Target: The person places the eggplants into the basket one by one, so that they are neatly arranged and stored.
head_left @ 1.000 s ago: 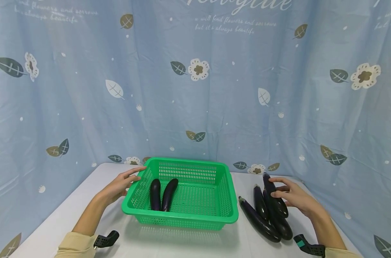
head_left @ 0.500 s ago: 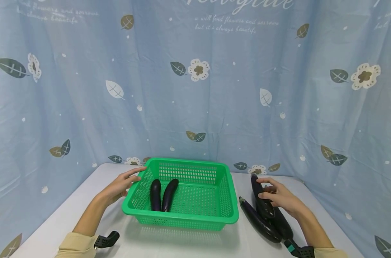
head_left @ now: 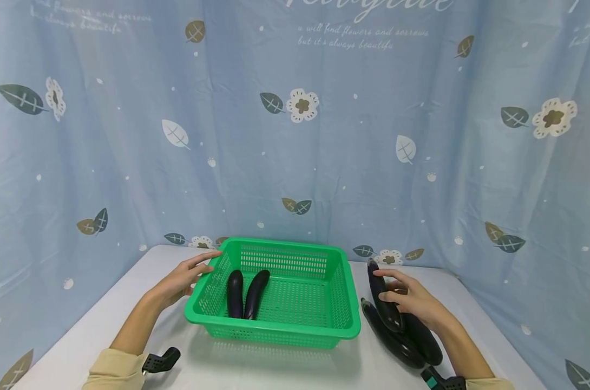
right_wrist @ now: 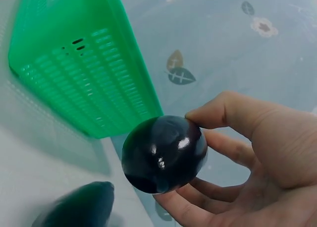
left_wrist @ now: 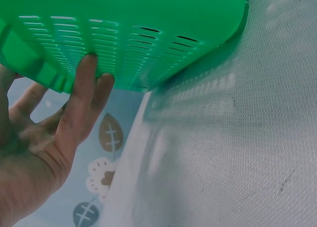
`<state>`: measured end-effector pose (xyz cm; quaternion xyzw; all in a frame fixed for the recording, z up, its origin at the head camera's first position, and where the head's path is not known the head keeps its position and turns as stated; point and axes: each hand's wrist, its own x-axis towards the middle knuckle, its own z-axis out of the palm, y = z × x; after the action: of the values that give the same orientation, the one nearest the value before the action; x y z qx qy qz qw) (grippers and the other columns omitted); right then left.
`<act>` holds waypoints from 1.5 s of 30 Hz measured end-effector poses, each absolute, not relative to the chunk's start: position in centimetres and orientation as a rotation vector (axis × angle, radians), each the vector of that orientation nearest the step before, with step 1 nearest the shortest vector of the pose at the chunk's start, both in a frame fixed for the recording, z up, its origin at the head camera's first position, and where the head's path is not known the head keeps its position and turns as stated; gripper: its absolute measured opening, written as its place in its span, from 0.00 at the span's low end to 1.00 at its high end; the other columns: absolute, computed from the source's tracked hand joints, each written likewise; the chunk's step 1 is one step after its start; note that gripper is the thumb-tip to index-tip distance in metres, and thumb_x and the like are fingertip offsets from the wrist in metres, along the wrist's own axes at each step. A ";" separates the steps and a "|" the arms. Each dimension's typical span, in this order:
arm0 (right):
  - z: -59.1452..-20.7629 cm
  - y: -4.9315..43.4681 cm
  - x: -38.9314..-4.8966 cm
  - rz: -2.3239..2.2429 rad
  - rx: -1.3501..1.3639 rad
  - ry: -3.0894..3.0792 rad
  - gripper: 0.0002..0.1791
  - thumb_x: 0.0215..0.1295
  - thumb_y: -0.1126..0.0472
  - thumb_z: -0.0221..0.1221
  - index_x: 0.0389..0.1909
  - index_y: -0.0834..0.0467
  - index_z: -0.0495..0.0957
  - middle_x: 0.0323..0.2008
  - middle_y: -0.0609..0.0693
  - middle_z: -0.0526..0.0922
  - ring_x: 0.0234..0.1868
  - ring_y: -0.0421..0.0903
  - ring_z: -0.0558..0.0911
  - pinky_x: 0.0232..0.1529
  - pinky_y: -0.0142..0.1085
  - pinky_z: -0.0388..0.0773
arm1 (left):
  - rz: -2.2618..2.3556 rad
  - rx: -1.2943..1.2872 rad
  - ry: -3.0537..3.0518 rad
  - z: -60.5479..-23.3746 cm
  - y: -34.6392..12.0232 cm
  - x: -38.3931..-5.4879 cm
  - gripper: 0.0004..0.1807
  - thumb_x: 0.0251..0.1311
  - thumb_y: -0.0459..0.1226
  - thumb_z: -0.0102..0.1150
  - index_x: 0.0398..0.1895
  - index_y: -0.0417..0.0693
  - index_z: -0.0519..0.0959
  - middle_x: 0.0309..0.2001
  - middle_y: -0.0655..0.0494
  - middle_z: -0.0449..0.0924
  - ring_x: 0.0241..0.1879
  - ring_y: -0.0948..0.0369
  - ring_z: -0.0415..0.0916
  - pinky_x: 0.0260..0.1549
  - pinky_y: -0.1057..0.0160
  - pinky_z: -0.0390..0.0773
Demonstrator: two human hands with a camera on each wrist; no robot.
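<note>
Eggplant (head_left: 386,314) is getting pinched between thumb and fingers of the right hand (head_left: 414,299), left hand (head_left: 180,280) just loosely touching the basket (head_left: 275,328).

At top centre of the head view, the large curtain lettering (head_left: 370,5) is cropped. At left of centre, the near ends of the eggplant pair (head_left: 234,294) are hidden by the rim of the basket (head_left: 275,327); at lower right, the far end of the rightmost eggplant (head_left: 424,341) is covered by the held eggplant (head_left: 384,300) and right hand (head_left: 414,299). In the left wrist view, the left hand (left_wrist: 47,142) is cut off at left.
</note>
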<state>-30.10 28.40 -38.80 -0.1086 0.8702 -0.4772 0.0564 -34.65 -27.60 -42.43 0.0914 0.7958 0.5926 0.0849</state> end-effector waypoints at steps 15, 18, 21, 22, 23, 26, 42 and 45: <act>-37.4 26.9 -30.2 -1.484 -0.321 2.644 0.34 0.64 0.51 0.63 0.70 0.49 0.65 0.64 0.63 0.70 0.59 0.56 0.77 0.53 0.59 0.75 | 1.773 0.274 2.368 -42.2 -27.5 -34.4 0.30 0.71 0.49 0.51 0.75 0.65 0.60 0.79 0.46 0.40 0.75 0.33 0.45 0.25 0.61 0.69; -36.9 26.5 -30.4 -1.495 -0.353 2.638 0.34 0.64 0.50 0.64 0.70 0.48 0.65 0.64 0.62 0.70 0.60 0.56 0.76 0.55 0.59 0.74 | 1.779 0.274 2.364 -42.2 -27.6 -34.3 0.30 0.71 0.48 0.51 0.75 0.65 0.60 0.79 0.46 0.40 0.75 0.34 0.46 0.24 0.61 0.69; -36.5 26.1 -30.5 -1.505 -0.370 2.624 0.34 0.64 0.49 0.64 0.70 0.47 0.65 0.65 0.62 0.69 0.61 0.56 0.75 0.58 0.59 0.73 | 1.781 0.280 2.361 -42.2 -27.5 -34.4 0.30 0.71 0.48 0.50 0.75 0.64 0.59 0.79 0.45 0.41 0.74 0.33 0.46 0.28 0.61 0.73; -36.3 26.0 -30.6 -1.503 -0.370 2.624 0.35 0.64 0.48 0.64 0.70 0.47 0.65 0.66 0.62 0.69 0.61 0.55 0.75 0.58 0.59 0.72 | 1.783 0.281 2.360 -42.1 -27.5 -34.3 0.30 0.71 0.48 0.50 0.75 0.64 0.59 0.79 0.44 0.42 0.74 0.33 0.47 0.30 0.60 0.74; -36.2 25.9 -30.6 -1.503 -0.372 2.623 0.35 0.64 0.48 0.64 0.70 0.47 0.65 0.66 0.61 0.69 0.61 0.55 0.75 0.59 0.59 0.72 | 1.781 0.293 2.359 -42.1 -27.5 -34.3 0.31 0.72 0.48 0.50 0.76 0.63 0.59 0.79 0.43 0.42 0.74 0.33 0.48 0.32 0.59 0.76; -35.8 25.5 -30.7 -1.505 -0.379 2.618 0.35 0.64 0.47 0.64 0.71 0.46 0.65 0.66 0.61 0.68 0.61 0.55 0.75 0.60 0.59 0.71 | 1.793 0.283 2.351 -42.1 -27.4 -34.3 0.30 0.71 0.48 0.51 0.75 0.64 0.59 0.78 0.43 0.45 0.73 0.35 0.52 0.33 0.56 0.79; -34.5 23.2 -32.2 -1.536 -0.405 2.565 0.36 0.62 0.45 0.64 0.70 0.45 0.65 0.63 0.60 0.69 0.65 0.58 0.73 0.60 0.56 0.73 | 1.788 0.281 2.352 -42.2 -27.5 -34.4 0.30 0.72 0.48 0.50 0.76 0.64 0.59 0.79 0.43 0.43 0.74 0.34 0.49 0.27 0.62 0.73; -34.3 22.7 -32.4 -1.555 -0.414 2.542 0.36 0.63 0.46 0.65 0.71 0.46 0.64 0.63 0.61 0.69 0.65 0.58 0.73 0.60 0.55 0.73 | 1.790 0.271 2.354 -42.3 -27.5 -34.4 0.30 0.71 0.49 0.51 0.75 0.65 0.60 0.79 0.45 0.41 0.74 0.34 0.46 0.27 0.62 0.72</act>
<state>-32.44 22.73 -34.31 -0.1372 0.8431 -0.5158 0.0663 -34.38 -27.52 -42.27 0.0908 0.7898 0.6005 0.0861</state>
